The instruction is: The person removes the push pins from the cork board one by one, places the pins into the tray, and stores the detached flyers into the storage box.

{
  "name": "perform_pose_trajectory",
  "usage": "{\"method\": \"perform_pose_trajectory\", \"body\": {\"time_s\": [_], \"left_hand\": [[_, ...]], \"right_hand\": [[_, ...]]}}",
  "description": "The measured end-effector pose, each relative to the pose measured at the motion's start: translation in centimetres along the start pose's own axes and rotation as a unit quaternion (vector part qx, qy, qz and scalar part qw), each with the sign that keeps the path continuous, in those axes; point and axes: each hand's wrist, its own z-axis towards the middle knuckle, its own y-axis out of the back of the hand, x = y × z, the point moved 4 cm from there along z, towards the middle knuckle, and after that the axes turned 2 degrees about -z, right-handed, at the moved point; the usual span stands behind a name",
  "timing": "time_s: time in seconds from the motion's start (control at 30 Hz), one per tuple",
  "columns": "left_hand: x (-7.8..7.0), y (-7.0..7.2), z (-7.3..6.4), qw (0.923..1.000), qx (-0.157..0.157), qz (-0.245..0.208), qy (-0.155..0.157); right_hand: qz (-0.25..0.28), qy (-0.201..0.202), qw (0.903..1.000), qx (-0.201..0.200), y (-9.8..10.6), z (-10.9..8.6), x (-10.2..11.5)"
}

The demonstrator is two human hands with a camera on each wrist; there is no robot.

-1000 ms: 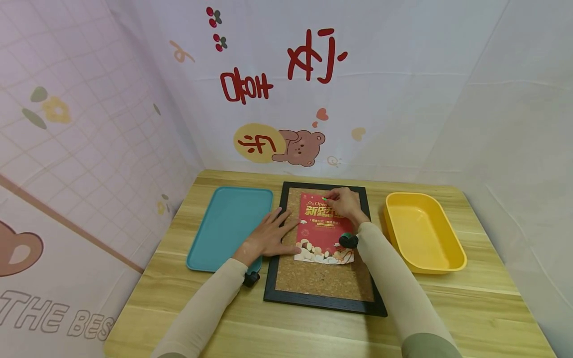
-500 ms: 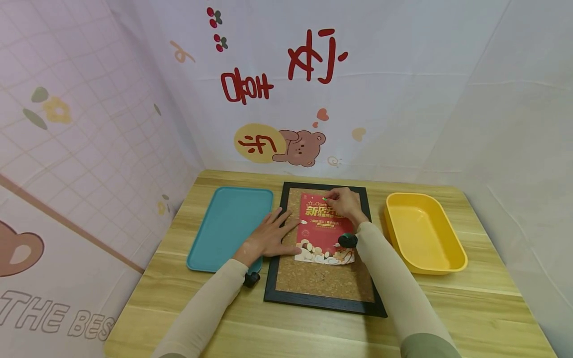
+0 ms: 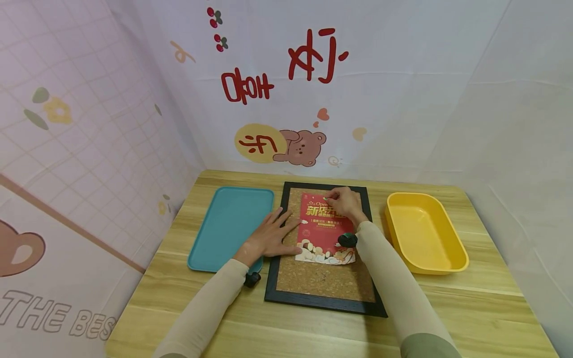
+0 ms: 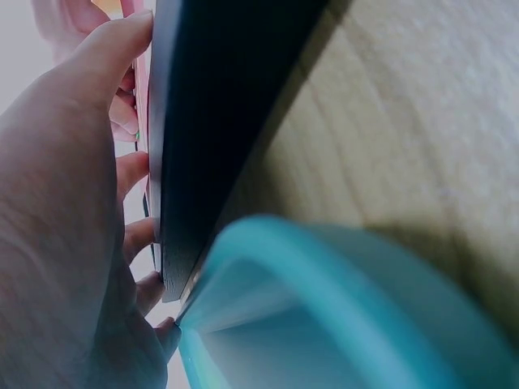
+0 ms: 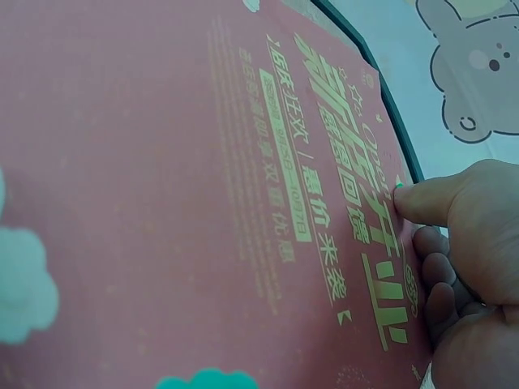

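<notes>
A red poster (image 3: pixel 320 233) with gold lettering lies on a black-framed corkboard (image 3: pixel 324 283). At its top edge my right hand (image 3: pixel 345 203) pinches a small green pushpin (image 3: pixel 326 198), mostly hidden by the fingertips. In the right wrist view, the thumb (image 5: pixel 430 200) presses against a sliver of green beside the lettering, with the other fingers curled underneath. My left hand (image 3: pixel 267 236) rests with spread fingers across the board's left frame, thumb on the poster's lower left corner. The left wrist view shows those fingers (image 4: pixel 134 174) along the frame's edge.
A blue tray (image 3: pixel 224 223) lies left of the corkboard, partly under the left wrist. To the right stands a yellow bin (image 3: pixel 423 233). Both are on a wooden table (image 3: pixel 286 333), with a printed white cloth wall (image 3: pixel 380 99) behind it.
</notes>
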Motion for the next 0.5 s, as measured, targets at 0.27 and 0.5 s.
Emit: {"method": "perform_pose_trajectory", "body": {"time_s": [0.27, 0.5], "left_hand": [[0.05, -0.16, 0.22, 1.0000, 0.002, 0.004, 0.004], [0.02, -0.17, 0.21, 0.9999, 0.006, -0.001, 0.008]], "right_hand": [[0.003, -0.001, 1.0000, 0.002, 0.00, 0.17, -0.11], [0.021, 0.004, 0.9997, 0.008, 0.07, 0.19, -0.29]]}}
